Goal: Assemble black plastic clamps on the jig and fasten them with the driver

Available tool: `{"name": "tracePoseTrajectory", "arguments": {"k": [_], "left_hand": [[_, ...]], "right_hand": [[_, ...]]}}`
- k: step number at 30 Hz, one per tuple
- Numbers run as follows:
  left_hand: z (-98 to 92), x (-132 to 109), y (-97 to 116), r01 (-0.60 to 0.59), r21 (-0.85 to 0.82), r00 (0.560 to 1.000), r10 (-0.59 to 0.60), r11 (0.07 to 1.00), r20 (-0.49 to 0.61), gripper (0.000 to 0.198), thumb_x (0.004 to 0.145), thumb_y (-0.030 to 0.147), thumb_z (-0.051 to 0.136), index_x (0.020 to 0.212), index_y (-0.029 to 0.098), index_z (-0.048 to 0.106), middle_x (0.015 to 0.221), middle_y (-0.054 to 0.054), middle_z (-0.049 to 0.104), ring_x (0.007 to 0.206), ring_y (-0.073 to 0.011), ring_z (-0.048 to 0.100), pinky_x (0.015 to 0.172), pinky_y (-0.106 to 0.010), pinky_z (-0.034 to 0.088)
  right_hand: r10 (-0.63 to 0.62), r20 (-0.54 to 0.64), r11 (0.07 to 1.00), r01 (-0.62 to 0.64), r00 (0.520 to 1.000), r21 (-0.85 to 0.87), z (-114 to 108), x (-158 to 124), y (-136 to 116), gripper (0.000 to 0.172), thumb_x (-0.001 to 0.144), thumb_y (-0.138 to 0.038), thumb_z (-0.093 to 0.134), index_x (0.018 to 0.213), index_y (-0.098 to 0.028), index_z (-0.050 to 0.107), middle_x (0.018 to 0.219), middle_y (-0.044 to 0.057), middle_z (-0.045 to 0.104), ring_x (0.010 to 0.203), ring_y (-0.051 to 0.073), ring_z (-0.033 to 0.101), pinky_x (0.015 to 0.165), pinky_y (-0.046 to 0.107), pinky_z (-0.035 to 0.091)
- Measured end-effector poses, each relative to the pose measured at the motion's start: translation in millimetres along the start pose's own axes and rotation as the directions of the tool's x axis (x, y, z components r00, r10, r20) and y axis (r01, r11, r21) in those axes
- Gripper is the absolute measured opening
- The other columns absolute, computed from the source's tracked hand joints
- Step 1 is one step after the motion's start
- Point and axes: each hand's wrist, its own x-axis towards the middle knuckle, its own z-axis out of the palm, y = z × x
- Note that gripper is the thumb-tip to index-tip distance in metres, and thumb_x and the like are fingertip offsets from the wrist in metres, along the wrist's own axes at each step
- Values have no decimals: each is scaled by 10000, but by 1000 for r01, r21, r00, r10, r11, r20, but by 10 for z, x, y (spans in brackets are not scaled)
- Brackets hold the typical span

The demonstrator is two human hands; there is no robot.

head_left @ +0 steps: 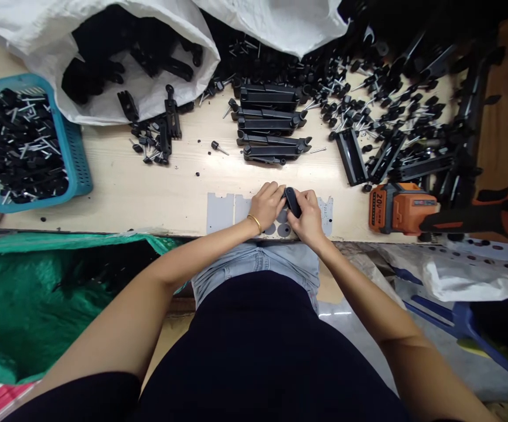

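Note:
My right hand [308, 215] is closed around a short, black, rounded plastic part [293, 203] with a small hole near its upper end. Just left of it is my left hand [268, 205], wearing a gold bracelet; its fingers are bent and drawn together, with the tips close to the black part. What lies within those fingers is hidden. Beneath both hands, grey flat pieces [220, 212] with notched edges and grey discs [284, 230] lie along the table's front edge. Beyond them, several folded black plastic arms [273, 140] are lined up in a stack.
A blue basket [74, 155] of black-headed screws stands at left, beside a white sack [196, 76] of black parts. Loose knob screws [359, 105] cover the back right. An orange power tool [405, 208] lies right. A green bag [12, 305] hangs below the table [148, 202].

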Motion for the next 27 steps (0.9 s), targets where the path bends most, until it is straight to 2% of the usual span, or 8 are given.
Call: {"name": "tracePoseTrajectory", "arguments": {"k": [1, 4, 6, 9, 12, 17, 23, 27], "left_hand": [[10, 2, -8, 1, -12, 1000, -1, 1000, -13, 348, 978, 294, 338, 1150, 104, 574, 936, -103, 592, 928, -229, 555, 811, -345, 468], [-6, 51, -91, -188, -78, 979, 193, 979, 61, 344, 964, 345, 384, 1100, 120, 606, 887, -88, 584, 889, -219, 560, 799, -336, 474], [-14, 73, -100, -237, -111, 967, 245, 965, 64, 335, 953, 355, 408, 1066, 125, 624, 852, -79, 576, 861, -213, 557, 780, -330, 478], [28, 27, 42, -43, -96, 997, 36, 994, -67, 323, 951, 300, 400, 1074, 106, 628, 814, -75, 562, 815, -208, 543, 743, -328, 477], [82, -32, 177, 96, -99, 981, -111, 990, -156, 314, 941, 259, 403, 1084, 99, 632, 789, -65, 550, 774, -198, 530, 720, -322, 474], [56, 42, 84, -87, -185, 995, 76, 979, -70, 260, 865, 222, 480, 1024, 122, 660, 768, -43, 527, 753, -181, 531, 693, -291, 483], [86, 20, 211, 158, -247, 978, -186, 956, -97, 312, 820, 156, 497, 1097, 140, 640, 796, -31, 491, 748, -168, 525, 710, -287, 491], [98, 9, 210, 135, -306, 985, -161, 942, -64, 318, 806, 166, 539, 1109, 149, 635, 825, -26, 485, 767, -157, 529, 712, -267, 491]], "right_hand": [[-4, 6, 1000, 4, 1000, 4, -1, -3, -3, 520, 736, -152, 492, 1254, -143, 543, 940, 85, 481, 914, 246, 514, 844, 389, 476], [-2, 24, 1000, 1, 1000, 18, -6, -13, 2, 532, 751, -151, 495, 1283, -166, 511, 961, 82, 472, 925, 244, 511, 851, 393, 476], [9, 31, 999, -10, 999, 31, -7, -18, 12, 532, 761, -148, 493, 1292, -175, 498, 972, 82, 468, 926, 241, 510, 855, 394, 477], [14, 40, 998, -16, 999, 55, -2, -26, 25, 540, 761, -131, 487, 1300, -168, 487, 978, 86, 466, 918, 237, 510, 836, 388, 485], [11, 32, 997, -13, 999, 70, 2, -31, 34, 552, 758, -117, 484, 1309, -151, 482, 966, 87, 467, 907, 233, 512, 816, 379, 494], [-3, 26, 997, 1, 1000, 71, 1, -32, 51, 590, 751, -95, 482, 1336, -170, 464, 955, 76, 462, 907, 225, 513, 839, 379, 492], [10, 16, 998, -11, 1000, 66, 15, -36, 33, 560, 777, -119, 491, 1332, -187, 472, 943, 72, 457, 898, 225, 512, 817, 382, 498], [3, 15, 998, -4, 1000, 63, 8, -37, 36, 571, 770, -112, 491, 1337, -180, 468, 951, 74, 459, 904, 226, 513, 817, 379, 500]]}}
